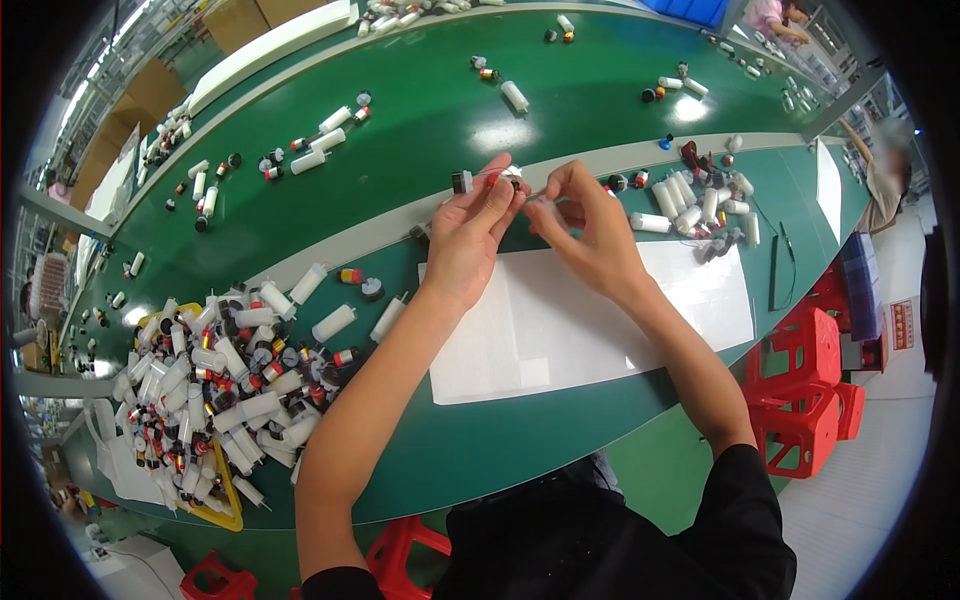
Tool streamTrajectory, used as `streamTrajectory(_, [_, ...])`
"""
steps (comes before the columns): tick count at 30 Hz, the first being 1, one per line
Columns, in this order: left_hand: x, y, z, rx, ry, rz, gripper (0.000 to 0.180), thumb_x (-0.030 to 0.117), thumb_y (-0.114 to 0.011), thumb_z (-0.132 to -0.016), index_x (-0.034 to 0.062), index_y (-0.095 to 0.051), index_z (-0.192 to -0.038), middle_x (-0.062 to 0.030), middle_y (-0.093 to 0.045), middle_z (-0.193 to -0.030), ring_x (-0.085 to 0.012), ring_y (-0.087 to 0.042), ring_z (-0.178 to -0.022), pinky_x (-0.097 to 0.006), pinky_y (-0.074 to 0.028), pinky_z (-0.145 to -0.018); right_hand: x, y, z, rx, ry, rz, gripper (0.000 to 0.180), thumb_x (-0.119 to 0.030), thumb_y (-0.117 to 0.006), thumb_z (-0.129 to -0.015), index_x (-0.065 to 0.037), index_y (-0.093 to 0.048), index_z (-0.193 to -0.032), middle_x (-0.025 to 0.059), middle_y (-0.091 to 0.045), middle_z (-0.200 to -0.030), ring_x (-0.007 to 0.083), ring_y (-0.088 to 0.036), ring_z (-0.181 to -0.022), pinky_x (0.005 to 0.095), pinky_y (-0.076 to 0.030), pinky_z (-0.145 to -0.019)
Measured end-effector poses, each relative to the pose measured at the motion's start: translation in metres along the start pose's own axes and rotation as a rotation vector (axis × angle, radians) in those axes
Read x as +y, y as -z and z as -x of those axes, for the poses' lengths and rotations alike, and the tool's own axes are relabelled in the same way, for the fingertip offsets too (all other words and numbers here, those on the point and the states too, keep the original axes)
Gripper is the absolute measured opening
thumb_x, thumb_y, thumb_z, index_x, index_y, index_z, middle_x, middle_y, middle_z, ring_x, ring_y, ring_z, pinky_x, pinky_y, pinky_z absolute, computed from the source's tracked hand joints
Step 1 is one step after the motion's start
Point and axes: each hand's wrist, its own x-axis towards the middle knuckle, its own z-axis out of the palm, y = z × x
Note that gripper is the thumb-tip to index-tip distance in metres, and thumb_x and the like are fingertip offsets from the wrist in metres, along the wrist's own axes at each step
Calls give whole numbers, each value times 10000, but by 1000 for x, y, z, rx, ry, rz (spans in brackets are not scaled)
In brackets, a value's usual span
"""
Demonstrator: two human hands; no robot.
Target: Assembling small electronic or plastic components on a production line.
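My left hand [468, 235] is raised over the far edge of the green worktable, fingers closed round a small red, white and black part [511, 177]. A small dark-and-grey cap-like piece [462, 182] shows at the outer side of that hand. Close by on the right, my right hand [590, 225] pinches something small and pale that its fingers mostly hide. The fingertips of both hands nearly meet. Beneath them lies a white sheet [530, 345] on the worktable [480, 455].
At left, a large heap of white cylinders and small coloured parts [240, 365] spills round a yellow tray [228, 495]. A smaller group of white cylinders [690, 200] lies at right, near a thin dark tool [787, 250]. Beyond runs a green conveyor belt [420, 100]. Red stools [800, 400] stand at right.
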Motion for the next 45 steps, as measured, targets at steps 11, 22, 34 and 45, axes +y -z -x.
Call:
streamTrajectory(11, [1,-11,6,-7,30,-40,375,94,-681,-935,22,-582,-1289,-90,-663,-1176,-143,-608,-1103,-303,-455,-1030,-6,7,3,226,345,-14,112,5,-668,-863,36,-611,-954,135,-719,-937,223,-726,-879,306,-556,-808])
streamTrajectory(22, [10,-18,5,70,56,-271,265,87,-661,-931,-41,-635,-1161,-112,-667,-1103,-179,-655,-1009,-343,-534,-961,-2,6,3,208,444,153,158,18,-718,-805,-6,-641,-941,113,-691,-887,239,-699,-807,318,-567,-759])
streamTrajectory(34, [0,-1,4,-86,4,-207,238,89,-621,-968,-57,-665,-1151,-154,-677,-1134,-212,-673,-1038,-361,-543,-996,2,18,0,88,307,45,132,-50,-707,-838,-1,-634,-937,123,-692,-897,261,-689,-816,370,-550,-761])
streamTrajectory(45, [-3,1,2,-106,-105,-452,212,65,-618,-964,-44,-690,-1131,-149,-700,-1091,-202,-693,-999,-278,-575,-919,-35,7,108,-137,235,509,245,-96,-680,-870,-30,-606,-1094,135,-585,-1014,317,-623,-898,407,-534,-756])
